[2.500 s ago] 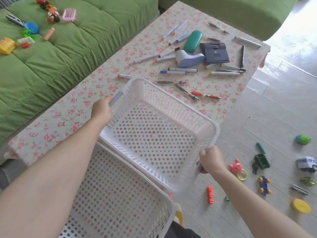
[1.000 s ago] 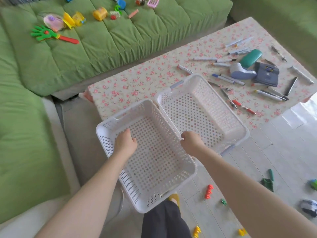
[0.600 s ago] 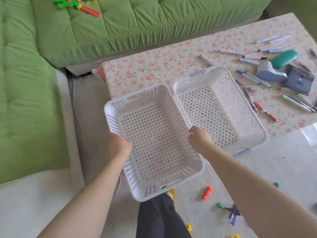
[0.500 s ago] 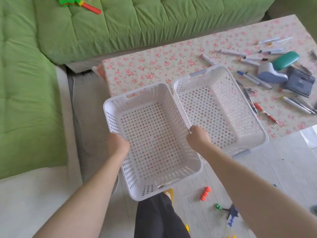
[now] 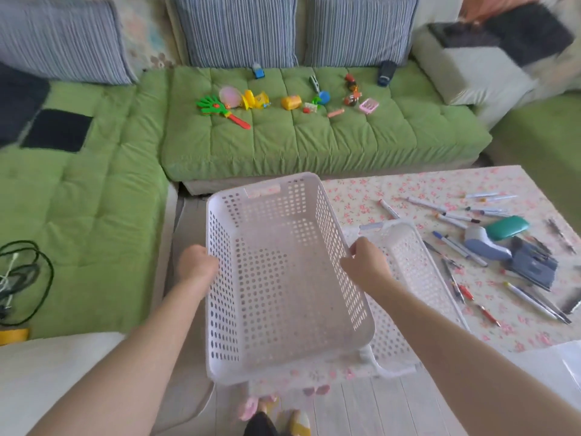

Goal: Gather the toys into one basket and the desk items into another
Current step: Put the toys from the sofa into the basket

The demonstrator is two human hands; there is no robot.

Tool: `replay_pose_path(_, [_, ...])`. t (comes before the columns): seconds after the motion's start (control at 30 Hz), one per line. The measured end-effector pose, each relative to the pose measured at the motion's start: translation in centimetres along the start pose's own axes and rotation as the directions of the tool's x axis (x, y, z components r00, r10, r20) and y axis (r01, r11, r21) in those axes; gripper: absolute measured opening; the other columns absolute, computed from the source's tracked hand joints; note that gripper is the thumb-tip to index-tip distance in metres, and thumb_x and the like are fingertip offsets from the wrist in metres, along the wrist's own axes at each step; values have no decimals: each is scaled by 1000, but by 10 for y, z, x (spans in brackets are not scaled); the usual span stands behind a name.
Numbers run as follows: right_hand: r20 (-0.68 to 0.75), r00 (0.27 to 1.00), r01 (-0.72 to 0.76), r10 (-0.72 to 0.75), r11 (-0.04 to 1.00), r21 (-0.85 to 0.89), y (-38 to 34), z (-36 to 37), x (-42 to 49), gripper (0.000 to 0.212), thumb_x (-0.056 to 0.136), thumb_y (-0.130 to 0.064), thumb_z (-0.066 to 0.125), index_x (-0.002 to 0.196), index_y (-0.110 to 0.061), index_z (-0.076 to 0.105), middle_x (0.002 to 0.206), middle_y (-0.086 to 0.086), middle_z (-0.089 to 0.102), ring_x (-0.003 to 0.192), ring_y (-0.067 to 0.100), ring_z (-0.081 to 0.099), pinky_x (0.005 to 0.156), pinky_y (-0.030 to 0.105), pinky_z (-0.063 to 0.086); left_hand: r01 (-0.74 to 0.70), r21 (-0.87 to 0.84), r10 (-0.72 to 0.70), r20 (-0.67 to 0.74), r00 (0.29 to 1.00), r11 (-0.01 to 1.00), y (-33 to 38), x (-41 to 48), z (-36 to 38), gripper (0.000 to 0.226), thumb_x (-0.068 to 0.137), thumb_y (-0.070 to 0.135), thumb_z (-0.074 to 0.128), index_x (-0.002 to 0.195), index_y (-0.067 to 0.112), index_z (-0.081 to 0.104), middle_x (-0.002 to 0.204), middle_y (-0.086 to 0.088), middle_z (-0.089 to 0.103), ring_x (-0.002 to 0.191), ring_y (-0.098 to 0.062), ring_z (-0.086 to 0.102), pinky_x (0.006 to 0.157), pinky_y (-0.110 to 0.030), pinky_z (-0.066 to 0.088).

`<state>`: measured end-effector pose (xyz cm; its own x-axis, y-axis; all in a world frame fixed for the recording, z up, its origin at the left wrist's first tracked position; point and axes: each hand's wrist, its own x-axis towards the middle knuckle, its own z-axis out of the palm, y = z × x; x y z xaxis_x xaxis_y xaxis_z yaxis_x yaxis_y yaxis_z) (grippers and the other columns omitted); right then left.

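Note:
I hold an empty white perforated basket (image 5: 279, 278) in front of me. My left hand (image 5: 196, 264) grips its left rim and my right hand (image 5: 364, 265) grips its right rim. A second white basket (image 5: 415, 272) sits on the floral table (image 5: 355, 196) just to the right, partly behind my right arm. Pens and markers (image 5: 452, 217), a green case (image 5: 506, 227) and a dark stapler-like item (image 5: 531, 265) lie on the table. Several toys lie on the green sofa seat (image 5: 283, 140), among them a green hand clapper (image 5: 220, 110) and a yellow toy (image 5: 290, 102).
Striped cushions (image 5: 239, 29) line the sofa back. A black cable (image 5: 28, 278) lies on the left sofa section. A white surface (image 5: 47, 372) sits at lower left. The pale floor (image 5: 361, 410) and my feet show below the basket.
My view has lifted toward the sofa and its toys. The basket in both hands has risen and moved forward, away from the second basket resting on the table.

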<state>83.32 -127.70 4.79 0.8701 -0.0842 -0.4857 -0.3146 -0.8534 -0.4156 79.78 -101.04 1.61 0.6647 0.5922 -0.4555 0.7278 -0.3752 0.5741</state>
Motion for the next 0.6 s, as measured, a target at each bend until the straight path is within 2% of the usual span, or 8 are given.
replay_pose_path(0.1, [-44,994,105,-105,995,2,-46,-39,-21,15,87,-12,49,102,-8,46,85,7,55,77,24,54,59,29,40,-64,-93,59,-54,997,994,33,-9,-60,28,82,-3,51,62,15,46,68,-4,54,65,-21,54,64,-32,47])
replay_pose_path(0.17, [-101,979,181,-179,983,8,-79,-63,-37,23,86,-12,51,108,-7,48,86,7,56,77,24,53,54,28,37,-116,-147,103,-93,990,982,56,-18,-106,32,81,-4,52,57,16,47,66,-4,55,67,-24,56,69,-35,50])
replay_pose_path(0.3, [-149,950,282,-274,959,34,-143,-100,-65,35,83,-7,50,118,-5,50,96,10,59,79,25,55,61,30,45,-201,-226,167,-158,973,953,87,-27,-190,27,79,-4,57,60,14,49,77,-10,58,80,-27,58,83,-41,50])
replay_pose_path(0.37, [-177,930,334,-323,942,35,-171,-113,-79,39,83,-7,51,121,-6,51,96,10,58,79,24,54,62,30,45,-233,-257,198,-155,968,938,97,-32,-227,10,80,-2,57,75,7,60,92,-15,59,87,-28,59,86,-39,49])
replay_pose_path(0.43, [-206,907,383,-367,923,39,-201,-125,-94,41,85,-8,52,125,-5,50,106,13,60,76,22,53,64,29,47,-228,-368,199,-116,973,901,104,-30,-264,23,83,-2,54,104,1,63,104,-16,63,96,-32,61,91,-44,48])
replay_pose_path(0.47, [-229,895,404,-384,914,46,-215,-130,-101,41,85,-8,52,127,-5,50,110,14,60,69,20,53,60,25,47,-225,-428,220,-64,974,875,108,-33,-282,25,85,-2,51,108,4,62,101,-15,64,93,-31,61,88,-44,49])
replay_pose_path(0.53, [-278,876,435,-393,895,104,-249,-137,-120,42,86,-7,51,128,-6,50,106,13,60,56,14,49,46,22,38,-225,-516,289,46,956,826,111,-34,-324,21,91,-1,45,100,11,60,86,-11,63,77,-25,60,72,-39,50])
replay_pose_path(0.6, [-304,872,441,-384,885,149,-271,-144,-130,38,86,-6,50,123,-6,54,94,11,57,52,13,47,42,22,32,-223,-548,336,115,935,806,116,-32,-351,22,94,3,41,93,14,59,84,-11,62,74,-23,58,68,-36,48])
